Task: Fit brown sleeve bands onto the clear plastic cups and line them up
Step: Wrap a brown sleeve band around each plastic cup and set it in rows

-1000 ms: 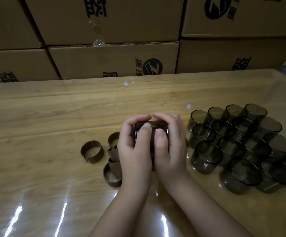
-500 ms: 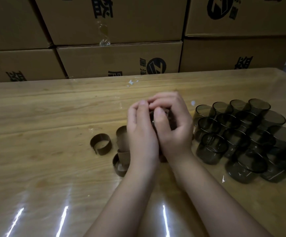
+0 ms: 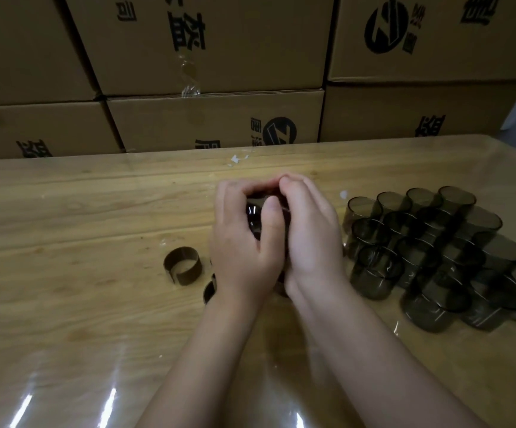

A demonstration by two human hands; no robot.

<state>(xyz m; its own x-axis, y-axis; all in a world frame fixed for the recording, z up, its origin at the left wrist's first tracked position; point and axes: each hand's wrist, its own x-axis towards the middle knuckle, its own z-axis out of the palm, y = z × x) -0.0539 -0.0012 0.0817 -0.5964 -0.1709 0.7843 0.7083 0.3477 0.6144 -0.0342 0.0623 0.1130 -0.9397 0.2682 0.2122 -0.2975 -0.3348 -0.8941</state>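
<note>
Two hands meet at the middle of the worktop [image 3: 80,304], head view, the only view. Left hand [image 3: 241,242] and right hand [image 3: 309,236] are both curled round one smoky clear cup [image 3: 255,217], raised a little off the surface. The fingertips of both meet over its far side, and the left thumb lies across the near wall. Most of the cup is covered, so I cannot tell whether a band is already on it. The two-handed wrap likely steadies the cup while a band is pressed round it, so I judge this as mid-fitting.

One loose brown sleeve band [image 3: 183,265] stands on edge just left of the left hand, split side toward the camera, within easy reach for a later cup. A second band [image 3: 209,290] peeks out beside the left wrist, mostly hidden.

A cluster of cups [image 3: 429,251] sits right of the hands, packed touching in slanted rows with mouths up. It is probably the line-up zone or the supply; the picture is too dim to show bands on them. Bands lie left and cups right, so each hand has a short reach.

Cardboard boxes [image 3: 213,118] are stacked along the far edge. A few white scraps [image 3: 236,158] lie near them. Glare streaks suggest a clear film over the wood.
</note>
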